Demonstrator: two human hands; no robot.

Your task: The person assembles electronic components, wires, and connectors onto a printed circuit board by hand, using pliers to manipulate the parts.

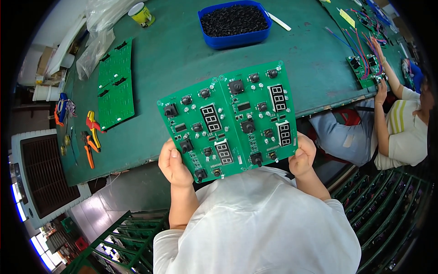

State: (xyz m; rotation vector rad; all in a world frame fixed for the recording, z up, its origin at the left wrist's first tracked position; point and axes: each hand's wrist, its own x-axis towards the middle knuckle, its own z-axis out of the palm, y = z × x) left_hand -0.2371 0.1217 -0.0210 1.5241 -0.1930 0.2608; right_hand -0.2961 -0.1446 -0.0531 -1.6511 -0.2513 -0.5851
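Both hands grasped the board (pixel 230 119) above the worktop (pixel 182 59): left hand (pixel 174 164) clenched at its 7 o'clock corner, right hand (pixel 301 156) at 4 o'clock, long axis running 8-to-2 o'clock.

Circuit board panel (pixel 230 119) held above the near table edge (pixel 137 160), between left hand (pixel 173 164) and right hand (pixel 302 155) at its lower corners. Behind it on the table, a bin of small parts (pixel 234 20); to the left, two bare boards (pixel 116 84) with pliers (pixel 91 137) nearer the edge. At far right, a co-worker's hand (pixel 379 93) beside a wired board (pixel 365 68).
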